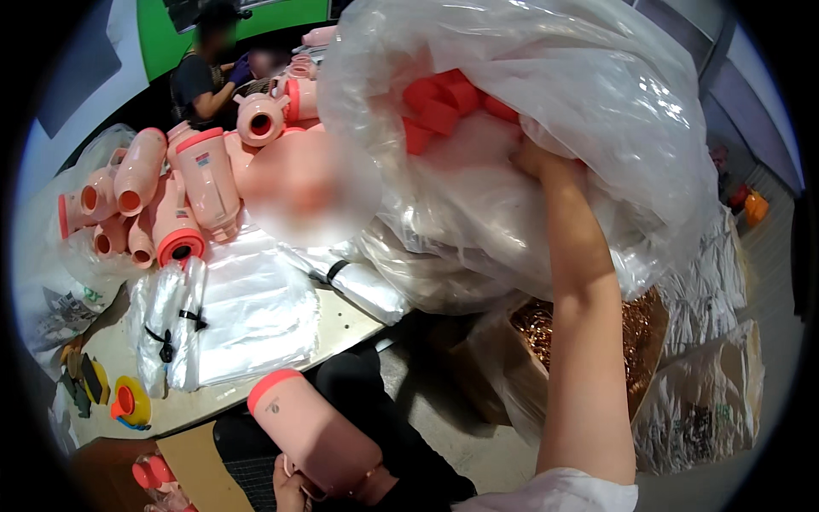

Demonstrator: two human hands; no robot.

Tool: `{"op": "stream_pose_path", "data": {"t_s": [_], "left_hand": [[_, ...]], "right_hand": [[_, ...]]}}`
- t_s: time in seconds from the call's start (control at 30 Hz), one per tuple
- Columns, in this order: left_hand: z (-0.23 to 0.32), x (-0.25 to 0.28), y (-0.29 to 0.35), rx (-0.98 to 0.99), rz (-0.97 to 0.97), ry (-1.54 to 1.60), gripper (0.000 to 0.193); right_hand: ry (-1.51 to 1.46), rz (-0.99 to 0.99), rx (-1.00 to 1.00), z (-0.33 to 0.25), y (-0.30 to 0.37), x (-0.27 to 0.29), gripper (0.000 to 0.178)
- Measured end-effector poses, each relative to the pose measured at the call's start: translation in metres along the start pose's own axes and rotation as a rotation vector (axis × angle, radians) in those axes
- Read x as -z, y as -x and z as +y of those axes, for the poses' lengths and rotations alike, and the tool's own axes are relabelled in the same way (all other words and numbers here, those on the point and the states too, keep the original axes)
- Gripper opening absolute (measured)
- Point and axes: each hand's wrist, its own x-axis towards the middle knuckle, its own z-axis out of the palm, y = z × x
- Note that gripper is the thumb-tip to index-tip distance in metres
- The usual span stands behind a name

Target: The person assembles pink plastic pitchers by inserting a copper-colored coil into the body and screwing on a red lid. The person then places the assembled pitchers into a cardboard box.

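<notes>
My right hand (536, 160) is raised and reaches into a big clear plastic bag (597, 111); it grips the bag film near a cluster of red plastic parts (439, 104) inside. My left hand (294, 491) sits at the bottom edge on my lap, holding a pink bottle with a red rim (311, 431) that lies tilted, its rim toward the table. Only part of that hand shows under the bottle.
Several pink bottles (192, 183) lie piled on the white table (341, 320) beside stacks of clear bags (247, 316). A tape dispenser (130, 403) sits at the near left edge. A box of copper-coloured pieces (636, 337) stands on the floor. Another person (205, 72) works at the far end.
</notes>
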Motion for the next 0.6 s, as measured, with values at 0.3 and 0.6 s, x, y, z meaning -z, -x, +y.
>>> {"op": "stream_pose_path", "data": {"t_s": [0.3, 0.6], "left_hand": [[0.080, -0.037, -0.025, -0.215, 0.315, 0.310, 0.053], [0.093, 0.068, 0.029, -0.342, 0.175, -0.196, 0.062]], "right_hand": [[-1.902, -0.544, -0.123, -0.228, 0.225, 0.130, 0.063], [-1.590, -1.095, 0.263, -0.312, 0.409, 0.179, 0.080]]}}
